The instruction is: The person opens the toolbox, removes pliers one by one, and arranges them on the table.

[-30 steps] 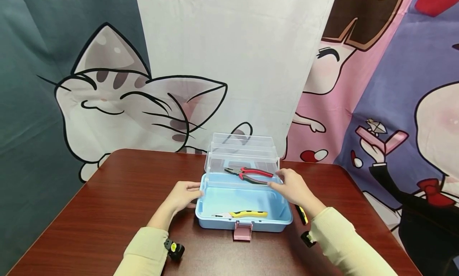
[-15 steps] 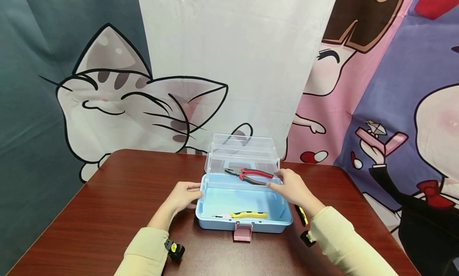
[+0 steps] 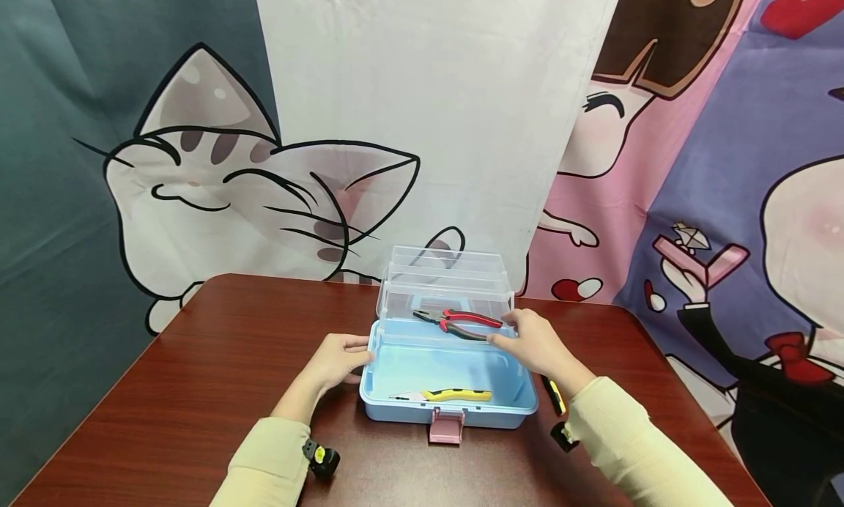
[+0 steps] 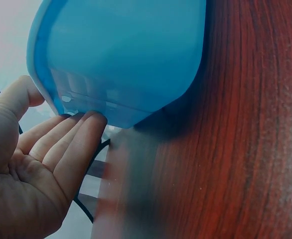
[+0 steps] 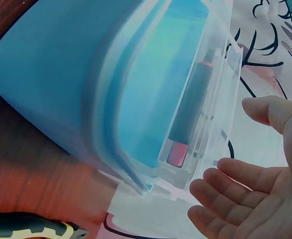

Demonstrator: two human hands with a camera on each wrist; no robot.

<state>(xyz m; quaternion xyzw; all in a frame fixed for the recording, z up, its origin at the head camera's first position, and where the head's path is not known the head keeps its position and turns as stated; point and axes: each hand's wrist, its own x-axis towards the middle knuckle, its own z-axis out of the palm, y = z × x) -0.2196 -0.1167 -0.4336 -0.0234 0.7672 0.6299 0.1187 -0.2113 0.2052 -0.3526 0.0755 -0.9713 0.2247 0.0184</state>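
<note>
A light blue toolbox [image 3: 491,418] stands on the table with its clear lid [image 3: 448,261] raised. My left hand [image 3: 338,359] holds its left side; in the left wrist view the thumb is at the rim and the fingers lie against the outer wall. Yellow-handled long-nose pliers [image 3: 458,394] lie in the bottom compartment. Red-and-black pliers [image 3: 471,317] rest on the clear tray [image 3: 402,338] at the back. My right hand [image 3: 537,342] is beside the tray's right end, thumb and fingers apart; the right wrist view shows nothing between them.
A black-and-yellow tool [image 3: 555,396], perhaps a utility knife, lies right of the box, partly under my right forearm. A pink latch [image 3: 447,426] hangs down at the box's front. Behind the brown table [image 3: 231,390] hangs a cartoon-printed cloth [image 3: 422,89].
My right hand has edged very slightly left. The left hand, toolbox and both pliers look unmoved.
</note>
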